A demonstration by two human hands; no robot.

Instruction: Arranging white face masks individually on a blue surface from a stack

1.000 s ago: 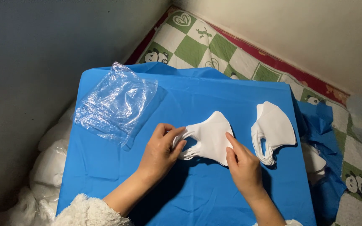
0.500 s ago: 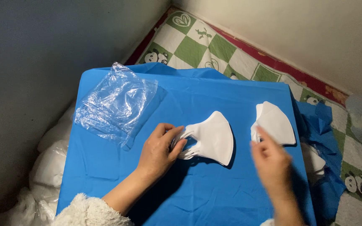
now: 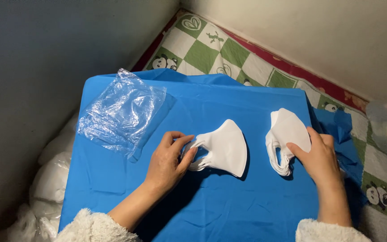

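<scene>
A white folded face mask (image 3: 224,148) lies in the middle of the blue cloth (image 3: 229,206). My left hand (image 3: 169,161) pinches its ear-loop end between thumb and fingers. To the right sits a small stack of white masks (image 3: 285,136). My right hand (image 3: 320,157) rests against the stack's right edge, fingertips touching the top mask, fingers slightly apart.
A crumpled clear plastic bag (image 3: 121,112) lies at the cloth's left rear. A green-and-white checkered quilt (image 3: 216,47) with panda prints runs behind and to the right. Walls close in at left and behind. White fluffy bedding (image 3: 50,179) bulges at the left edge.
My right hand left the middle mask and moved right to the stack of masks. The middle mask now lies flat, held only by my left hand.
</scene>
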